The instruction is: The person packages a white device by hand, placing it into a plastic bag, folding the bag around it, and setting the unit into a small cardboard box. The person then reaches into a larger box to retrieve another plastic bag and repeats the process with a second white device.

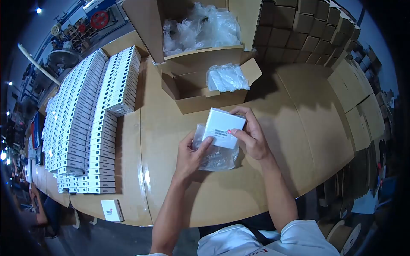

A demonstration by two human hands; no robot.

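Between my two hands is a small white box [220, 121] with printed text and a red logo, held over the table and slightly tilted. My left hand [192, 155] grips its lower left edge, thumb on the face, with a clear plastic bag [218, 161] under the box. The bag's lower part hangs below the box; whether my left fingers pinch it too is hidden. My right hand [253, 138] holds the box's right side, with the thumb near the logo and the index finger along the top corner.
An open cardboard carton [209, 103] stands ahead, with a clear plastic bundle [227, 77] on it. Behind it, a larger carton [145, 25] holds crumpled plastic bags. Stacked white boxes [98, 132] line the left; one loose white box [112, 210] lies near the front edge. Brown cartons [299, 32] are piled back right.
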